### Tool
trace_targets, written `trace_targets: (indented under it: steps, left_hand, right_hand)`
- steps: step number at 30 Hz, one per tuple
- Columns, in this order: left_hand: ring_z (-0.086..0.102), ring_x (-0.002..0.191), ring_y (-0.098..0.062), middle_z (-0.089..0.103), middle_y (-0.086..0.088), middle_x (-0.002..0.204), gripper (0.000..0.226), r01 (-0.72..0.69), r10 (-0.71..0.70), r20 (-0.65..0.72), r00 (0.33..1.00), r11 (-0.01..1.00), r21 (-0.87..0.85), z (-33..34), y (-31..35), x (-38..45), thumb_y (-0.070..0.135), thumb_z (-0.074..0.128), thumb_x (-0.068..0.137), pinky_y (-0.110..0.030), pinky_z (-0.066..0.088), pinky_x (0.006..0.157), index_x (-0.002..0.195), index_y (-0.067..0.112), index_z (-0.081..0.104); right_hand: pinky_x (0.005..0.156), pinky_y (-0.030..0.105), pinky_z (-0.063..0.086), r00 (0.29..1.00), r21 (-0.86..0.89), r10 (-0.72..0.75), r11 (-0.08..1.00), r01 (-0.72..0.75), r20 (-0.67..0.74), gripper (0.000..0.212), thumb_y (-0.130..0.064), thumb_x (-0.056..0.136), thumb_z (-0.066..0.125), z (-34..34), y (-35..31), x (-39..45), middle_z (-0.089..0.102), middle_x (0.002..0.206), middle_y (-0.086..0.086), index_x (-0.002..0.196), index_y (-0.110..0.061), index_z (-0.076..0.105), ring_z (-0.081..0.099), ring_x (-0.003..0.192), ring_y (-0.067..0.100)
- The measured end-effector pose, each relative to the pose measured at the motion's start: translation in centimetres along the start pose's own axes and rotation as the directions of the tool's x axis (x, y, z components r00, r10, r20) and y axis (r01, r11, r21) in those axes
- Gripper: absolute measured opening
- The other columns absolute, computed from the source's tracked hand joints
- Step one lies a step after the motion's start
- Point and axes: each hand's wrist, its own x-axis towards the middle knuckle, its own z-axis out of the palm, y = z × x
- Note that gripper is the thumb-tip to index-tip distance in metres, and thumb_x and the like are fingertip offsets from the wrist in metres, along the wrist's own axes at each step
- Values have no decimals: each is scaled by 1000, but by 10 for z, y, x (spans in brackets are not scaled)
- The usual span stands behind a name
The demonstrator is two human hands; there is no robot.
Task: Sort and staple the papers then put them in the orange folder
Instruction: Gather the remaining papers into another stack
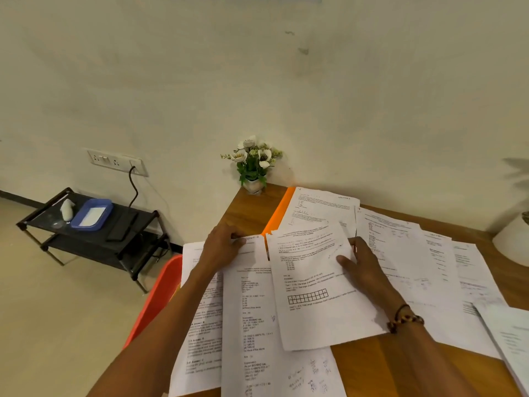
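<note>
Printed white papers lie spread over the wooden table (380, 368). My left hand (221, 247) grips the top edge of a sheet (252, 310) in the left pile, fingers curled over its upper rim. My right hand (362, 265) pinches the right edge of another sheet (312, 282) with a grid drawing, thumb on top, lifted slightly above the pile. The orange folder (282, 212) shows as a strip under papers at the table's far left. More loose sheets (415, 253) lie to the right. No stapler is visible.
A small pot of white flowers (254, 164) stands at the table's far corner by the wall. An orange chair (160, 299) sits left of the table. A black low shelf (94, 233) with a blue tray is further left. A white pot (512, 242) stands at right.
</note>
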Motion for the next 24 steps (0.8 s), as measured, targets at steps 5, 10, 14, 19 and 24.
trace_targets:
  steps: [5, 10, 14, 19, 24]
  left_hand:
    - [59, 83, -15, 61, 7, 93, 20, -15, 16, -22, 1000, 1000, 23, -12, 5, 4, 39, 62, 98, -24, 41, 67, 104, 20, 64]
    - [61, 89, -15, 69, 4, 101, 18, -48, 47, 33, 998, 999, 12, -21, 13, 12, 34, 67, 96, -29, 46, 74, 106, 20, 71]
    - [62, 85, -14, 71, 2, 91, 12, -52, 62, 76, 995, 990, -133, -41, 22, 21, 10, 67, 94, -23, 48, 72, 99, 12, 77]
    - [70, 87, -12, 78, 6, 88, 15, 19, 70, 221, 973, 927, -375, -72, 27, 31, 24, 72, 93, -24, 55, 79, 102, 14, 79]
    - [73, 88, -12, 79, 5, 94, 18, -41, 142, 333, 932, 955, -293, -72, 25, 35, 30, 67, 97, -29, 55, 84, 99, 19, 80]
  right_hand:
    - [71, 20, 52, 1000, 158, 22, 987, -20, -9, 23, -12, 97, 65, -9, -6, -1, 68, 113, -8, 116, -21, 56, 66, 101, 13]
    - [72, 36, 62, 1000, 367, 9, 930, -3, -14, 18, -13, 96, 67, -24, -30, -6, 77, 107, 2, 111, -22, 63, 76, 93, 21]
    - [70, 31, 62, 997, 353, -23, 936, -6, 77, 16, -11, 94, 69, -3, -45, -10, 78, 105, 4, 109, -15, 66, 76, 92, 22]
    - [80, 30, 51, 977, -84, -162, 981, 175, 141, 19, -28, 91, 73, 59, -45, -6, 65, 106, -3, 105, -20, 62, 62, 97, 18]
    - [77, 22, 41, 979, -147, -201, 968, 203, 31, 22, -22, 92, 71, 101, -51, -6, 60, 113, -2, 111, -20, 59, 56, 101, 14]
